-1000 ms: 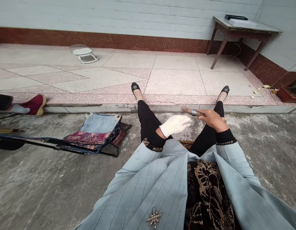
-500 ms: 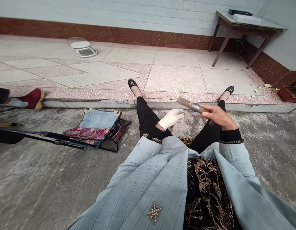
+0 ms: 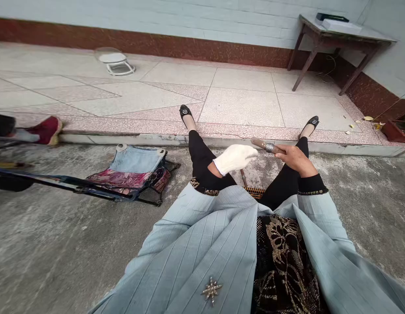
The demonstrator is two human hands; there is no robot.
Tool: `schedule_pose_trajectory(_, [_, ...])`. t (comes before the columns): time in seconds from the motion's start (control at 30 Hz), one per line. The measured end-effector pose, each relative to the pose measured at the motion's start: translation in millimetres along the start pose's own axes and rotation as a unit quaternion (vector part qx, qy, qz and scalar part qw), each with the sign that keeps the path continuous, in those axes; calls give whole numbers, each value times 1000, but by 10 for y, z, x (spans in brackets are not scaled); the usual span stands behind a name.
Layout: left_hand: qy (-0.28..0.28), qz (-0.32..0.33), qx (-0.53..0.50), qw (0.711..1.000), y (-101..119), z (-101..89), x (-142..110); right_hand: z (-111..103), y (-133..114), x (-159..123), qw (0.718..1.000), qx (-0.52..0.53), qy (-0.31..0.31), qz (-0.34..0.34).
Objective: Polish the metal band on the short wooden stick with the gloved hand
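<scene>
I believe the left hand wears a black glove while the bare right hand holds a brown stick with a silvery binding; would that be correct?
Not quite: the glove on the left hand is white, not black, as the head view shows. The bare right hand does hold a brown stick with a silvery binding.

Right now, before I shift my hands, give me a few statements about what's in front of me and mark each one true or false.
1. Your right hand holds a brown stick wrapped in silvery wire. True.
2. The white glove is on your right hand. False: it is on your left hand; your right is bare.
3. Your black shoes are on the tiled ledge. True.
4. The folding seat is to the right of your legs. False: it is to their left.
5. A white box is under the corner table. False: it is on top.
</scene>
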State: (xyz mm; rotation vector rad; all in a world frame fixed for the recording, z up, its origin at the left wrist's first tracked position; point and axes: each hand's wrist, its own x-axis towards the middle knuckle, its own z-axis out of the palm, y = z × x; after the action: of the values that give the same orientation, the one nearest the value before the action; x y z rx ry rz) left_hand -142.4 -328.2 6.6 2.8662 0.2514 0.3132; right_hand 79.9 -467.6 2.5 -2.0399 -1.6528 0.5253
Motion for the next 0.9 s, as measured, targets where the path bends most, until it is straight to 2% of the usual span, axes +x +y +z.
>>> schedule_pose_trajectory(0.07, [0,8,-5,1000,-15,-135,56,-37,-64,-40,994,-4,-104,-29])
schedule_pose_trajectory(0.13, [-11,29,-79,996,-39,-192,126,-85,-144,-108,967,35,-239,-80])
schedule_pose_trajectory(0.17, [-20,36,-142,989,-51,-180,161,-114,-186,-152,951,68,-282,-105])
schedule_pose_trajectory(0.2, [-23,35,-216,975,-62,-142,193,-146,-225,-198,943,108,-290,-122])
schedule_pose_trajectory(0.23, [-23,24,-297,954,-69,-82,218,-181,-260,-245,944,153,-261,-127])
schedule_pose_trajectory(0.27, [-23,-4,-371,928,-72,-4,235,-215,-288,-288,951,199,-203,-120])
schedule_pose_trajectory(0.33, [20,-71,-467,881,-60,169,242,-278,-318,-352,956,278,-48,-77])
schedule_pose_trajectory(0.37, [8,-67,-494,867,-46,248,234,-301,-318,-370,951,304,17,-52])
schedule_pose_trajectory(0.43, [-4,-62,-515,855,-10,358,203,-320,-295,-375,938,334,90,-17])
schedule_pose_trajectory(0.5, [-19,-40,-506,862,30,393,169,-304,-256,-352,932,344,114,2])
schedule_pose_trajectory(0.6, [-32,-2,-461,887,78,341,138,-243,-212,-302,934,331,131,21])
schedule_pose_trajectory(0.77, [-43,23,-365,930,101,234,111,-177,-163,-233,953,270,134,20])
schedule_pose_trajectory(0.9, [-28,34,-225,973,101,137,78,-137,-39,-179,976,180,124,10])
